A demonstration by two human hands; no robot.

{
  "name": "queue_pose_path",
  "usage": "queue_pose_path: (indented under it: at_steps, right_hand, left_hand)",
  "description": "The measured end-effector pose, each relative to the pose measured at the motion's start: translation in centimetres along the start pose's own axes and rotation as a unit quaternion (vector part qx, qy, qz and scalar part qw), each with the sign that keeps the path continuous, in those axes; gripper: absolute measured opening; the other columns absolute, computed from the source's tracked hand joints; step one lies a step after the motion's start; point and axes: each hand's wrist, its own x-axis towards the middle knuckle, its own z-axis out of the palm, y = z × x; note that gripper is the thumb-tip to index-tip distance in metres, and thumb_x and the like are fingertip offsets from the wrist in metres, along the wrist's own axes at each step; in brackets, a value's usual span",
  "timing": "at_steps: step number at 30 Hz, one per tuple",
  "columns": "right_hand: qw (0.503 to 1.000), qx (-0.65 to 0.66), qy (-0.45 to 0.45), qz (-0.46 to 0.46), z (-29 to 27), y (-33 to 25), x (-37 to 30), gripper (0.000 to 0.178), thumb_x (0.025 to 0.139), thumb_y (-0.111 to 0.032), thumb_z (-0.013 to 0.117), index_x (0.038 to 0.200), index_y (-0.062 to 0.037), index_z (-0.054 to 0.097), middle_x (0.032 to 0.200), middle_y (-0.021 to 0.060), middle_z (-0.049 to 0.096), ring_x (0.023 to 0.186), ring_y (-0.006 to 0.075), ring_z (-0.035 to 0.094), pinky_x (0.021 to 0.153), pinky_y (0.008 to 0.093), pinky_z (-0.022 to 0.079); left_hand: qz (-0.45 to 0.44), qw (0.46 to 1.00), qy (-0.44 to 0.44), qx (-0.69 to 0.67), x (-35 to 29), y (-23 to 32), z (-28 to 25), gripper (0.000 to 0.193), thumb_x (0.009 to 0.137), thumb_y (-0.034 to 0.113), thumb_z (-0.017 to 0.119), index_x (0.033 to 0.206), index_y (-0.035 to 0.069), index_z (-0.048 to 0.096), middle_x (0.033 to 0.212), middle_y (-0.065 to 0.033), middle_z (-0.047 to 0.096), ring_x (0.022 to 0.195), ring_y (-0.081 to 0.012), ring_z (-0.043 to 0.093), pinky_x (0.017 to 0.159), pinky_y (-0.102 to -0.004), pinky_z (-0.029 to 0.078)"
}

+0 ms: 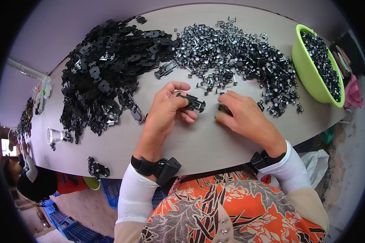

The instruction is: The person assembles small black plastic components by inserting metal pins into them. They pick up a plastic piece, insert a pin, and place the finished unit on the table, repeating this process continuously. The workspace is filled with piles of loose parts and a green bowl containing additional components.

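Note:
My left hand [164, 106] grips a black plastic toy car chassis [194, 103] between thumb and fingers, above the table. My right hand [244, 115] is just to its right, fingers curled and thumb close to them. Something dark shows between thumb and fingertips, too small to name. Next to its index finger, a loose wheel axle [222, 92] lies at the near edge of a heap of small wheel axles [209, 46] with black and silver wheels. To the left spreads a large pile of black chassis [105, 77]; one chassis [165, 70] lies apart between the piles.
A lime-green basin [308, 77] full of wheel axles stands at the right. A clear plastic cup [56, 135] and a chassis with wheels [97, 167] sit at the table's left. Another person [30, 174] works at the far left; blue crates [75, 229] are below.

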Motion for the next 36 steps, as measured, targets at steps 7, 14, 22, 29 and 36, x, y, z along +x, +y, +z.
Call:
queue_pose_path:
  at_steps: [7,14,22,29,36]
  right_hand:
    - [0.994,0.023,-0.056,-0.090,-0.4,0.7,-0.2,0.015,0.076,-0.001,0.064,0.086,0.0032,0.054,0.103,0.0168,0.049,0.086,0.0352,0.058,0.074,0.0436,0.048]
    - [0.989,0.036,-0.075,-0.123,-0.6,1.3,-0.4,0.012,0.075,0.002,0.061,0.083,0.0030,0.052,0.099,0.0166,0.050,0.084,0.0364,0.058,0.072,0.0431,0.048]
    - [0.972,0.093,0.136,-0.167,-0.6,0.1,-0.6,0.035,0.071,-0.002,0.070,0.104,-0.0016,0.059,0.096,0.0113,0.057,0.082,0.0309,0.060,0.070,0.0381,0.051]
    - [0.960,0.062,0.187,-0.197,0.8,-0.6,-0.4,0.046,0.067,-0.003,0.075,0.110,-0.0019,0.059,0.097,0.0116,0.060,0.085,0.0298,0.061,0.070,0.0373,0.052]
    - [0.959,0.065,0.197,-0.195,0.7,-0.5,-1.0,0.049,0.066,-0.006,0.077,0.111,-0.0001,0.057,0.095,0.0135,0.061,0.085,0.0311,0.061,0.070,0.0365,0.052]
  left_hand:
    - [-0.074,0.996,-0.055,-0.005,-0.3,0.5,1.0,0.026,0.080,-0.002,0.064,0.104,-0.002,0.054,0.085,-0.0105,0.062,0.067,-0.0213,0.068,0.058,-0.0300,0.059]
    - [-0.056,0.997,-0.047,0.003,0.0,-0.3,0.9,0.025,0.080,0.000,0.069,0.099,-0.001,0.053,0.082,-0.0115,0.065,0.067,-0.0205,0.069,0.057,-0.0298,0.059]
    - [-0.095,0.993,-0.074,0.003,-0.2,-0.8,1.7,0.021,0.083,0.003,0.068,0.098,0.001,0.053,0.080,-0.0151,0.067,0.062,-0.0215,0.068,0.055,-0.0318,0.058]
    - [-0.123,0.983,-0.113,-0.077,-0.3,-1.4,1.9,0.019,0.088,0.011,0.066,0.099,0.000,0.054,0.080,-0.0145,0.066,0.065,-0.0224,0.068,0.057,-0.0318,0.058]
    - [-0.125,0.977,-0.141,-0.104,-0.3,-2.1,1.7,0.017,0.090,0.014,0.065,0.099,0.002,0.060,0.082,-0.0080,0.065,0.062,-0.0151,0.064,0.052,-0.0253,0.052]
